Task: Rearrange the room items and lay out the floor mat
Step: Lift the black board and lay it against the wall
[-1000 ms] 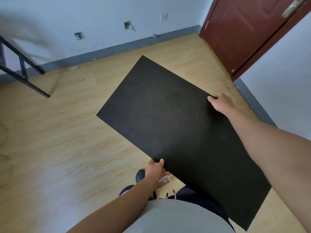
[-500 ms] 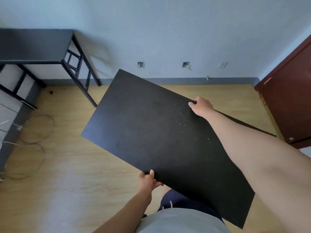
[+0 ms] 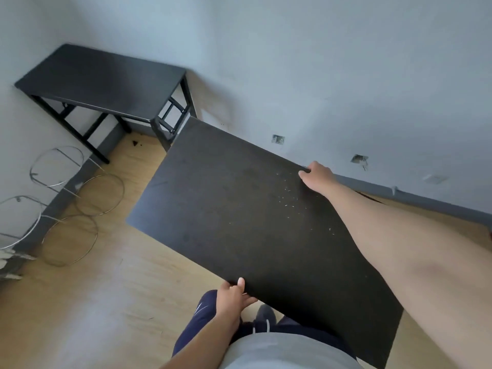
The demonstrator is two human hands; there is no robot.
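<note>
Currently I hold the mat [image 3: 253, 225] off the floor [image 3: 111, 288], left hand [image 3: 233, 295] pinching its near edge, right hand [image 3: 318, 177] gripping its far edge; its leading corner risks striking the table [image 3: 101, 81].

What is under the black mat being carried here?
Under the black mat, held by the left hand and right hand, wooden floor shows around its edges; whatever lies beneath its middle is covered.

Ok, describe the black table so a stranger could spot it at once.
Look to the far left corner where the two pale walls meet. The black table stands there on the wood floor, behind the wire hoops. Unlike the black mat gripped in both hands, it has legs.
</note>
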